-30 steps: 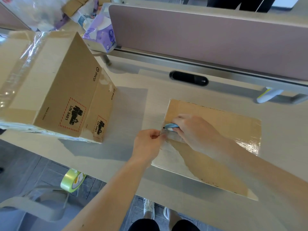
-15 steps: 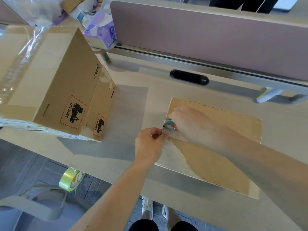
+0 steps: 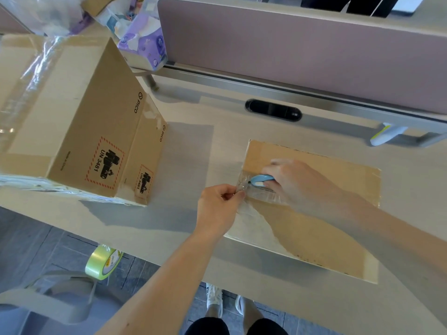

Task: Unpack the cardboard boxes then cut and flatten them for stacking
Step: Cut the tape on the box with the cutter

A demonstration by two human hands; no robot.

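On the counter (image 3: 183,151) a flattened cardboard box (image 3: 326,213) lies flat, stiff but light. The left hand (image 3: 217,209) pinches its thin, clingy clear tape (image 3: 244,187) at the left edge, a good hold. The right hand (image 3: 297,182) grips a blue cutter (image 3: 260,179).

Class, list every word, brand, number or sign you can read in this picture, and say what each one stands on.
"PICO": side of the large cardboard box.
"PICO": the smaller box beside it.
"UN 3481": red-bordered battery label on the large box.
Small line of print beside that label: too small to read.
Smaller box's label: blurred.
Print on the green tape roll: unreadable.
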